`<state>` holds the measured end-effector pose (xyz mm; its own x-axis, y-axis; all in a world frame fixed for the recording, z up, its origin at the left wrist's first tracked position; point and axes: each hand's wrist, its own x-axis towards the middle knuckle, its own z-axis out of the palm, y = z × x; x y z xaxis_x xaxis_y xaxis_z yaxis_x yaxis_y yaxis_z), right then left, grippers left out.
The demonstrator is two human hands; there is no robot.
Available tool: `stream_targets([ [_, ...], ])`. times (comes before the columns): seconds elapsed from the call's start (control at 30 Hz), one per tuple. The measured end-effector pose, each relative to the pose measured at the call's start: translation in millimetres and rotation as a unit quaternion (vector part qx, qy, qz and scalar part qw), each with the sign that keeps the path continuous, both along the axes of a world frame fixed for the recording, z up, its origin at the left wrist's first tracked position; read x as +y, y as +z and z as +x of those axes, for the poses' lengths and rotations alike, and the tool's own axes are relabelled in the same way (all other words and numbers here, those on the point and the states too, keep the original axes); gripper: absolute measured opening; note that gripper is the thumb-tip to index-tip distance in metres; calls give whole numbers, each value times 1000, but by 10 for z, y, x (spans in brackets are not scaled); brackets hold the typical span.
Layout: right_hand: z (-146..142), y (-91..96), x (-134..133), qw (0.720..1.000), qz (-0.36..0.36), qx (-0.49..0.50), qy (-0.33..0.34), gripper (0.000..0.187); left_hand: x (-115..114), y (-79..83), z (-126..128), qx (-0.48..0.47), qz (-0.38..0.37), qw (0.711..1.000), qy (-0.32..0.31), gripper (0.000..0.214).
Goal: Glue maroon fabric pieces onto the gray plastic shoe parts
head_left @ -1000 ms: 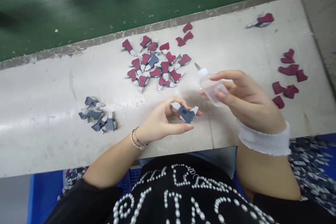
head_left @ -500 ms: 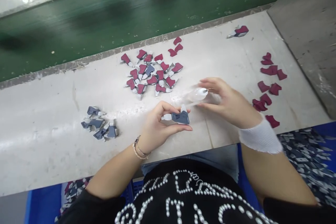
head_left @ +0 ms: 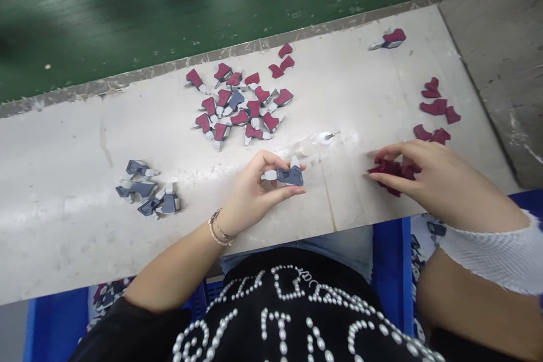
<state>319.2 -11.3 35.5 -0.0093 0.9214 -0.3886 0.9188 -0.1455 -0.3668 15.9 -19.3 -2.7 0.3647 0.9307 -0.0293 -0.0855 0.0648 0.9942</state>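
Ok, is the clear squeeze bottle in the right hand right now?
No, the clear squeeze bottle lies on the white bench, and the right hand is at a heap of maroon pieces.

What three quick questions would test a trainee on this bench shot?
1. Which hand holds the grey-and-white piece?
2. What lies on the bench just beyond that piece?
A. A clear plastic bottle
B. A pair of scissors
C. A roll of tape
3. True or false: the right hand is touching maroon pieces.

Key: 1. The left hand. 2. A. 3. True.
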Motion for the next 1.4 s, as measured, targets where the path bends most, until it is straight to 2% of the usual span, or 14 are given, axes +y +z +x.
stream_targets([
  [0.17,179,-54,10,999,-32,26,-15,22,-1,-25,12,12,-27,999,-13,37],
  [0.27,192,-52,25,997,-43,53,-41,27,10,-40,19,19,-28,999,-15,38],
  [0.37,184,-26,5,997,-34,36,-54,33,22,-50,18,28,-34,999,-11,38],
  [0.57,165,-31,-88,997,-43,-5,-64,19,32,-42,14,33,-43,998,-14,39],
  [0.73,158,56,-61,997,-31,-25,-62,19,23,-33,38,30,-44,998,-19,39],
  [0.83,26,163,-60,997,-2,0,-77,22,-5,-53,57,22,-37,999,-22,38],
  [0.93,-263,277,-95,992,29,123,-15,27,-34,-86,65,18,-17,1000,-16,35],
  [1.0,-496,322,-127,975,28,218,44,28,-45,-106,63,34,13,999,2,33],
  [1.03,-608,327,-143,963,19,265,52,26,-46,-113,61,46,30,998,14,32],
  [1.13,-876,268,-174,924,-39,381,-2,26,-40,-129,61,78,59,993,64,27],
  [1.2,-984,190,-170,912,-58,405,-30,27,-30,-141,66,91,60,990,91,25],
  [1.3,-1054,83,-125,927,-22,374,-4,20,-14,-163,71,79,66,989,109,27],
  [1.4,-1051,28,-68,931,0,365,11,9,-4,-185,62,71,91,987,109,25],
])
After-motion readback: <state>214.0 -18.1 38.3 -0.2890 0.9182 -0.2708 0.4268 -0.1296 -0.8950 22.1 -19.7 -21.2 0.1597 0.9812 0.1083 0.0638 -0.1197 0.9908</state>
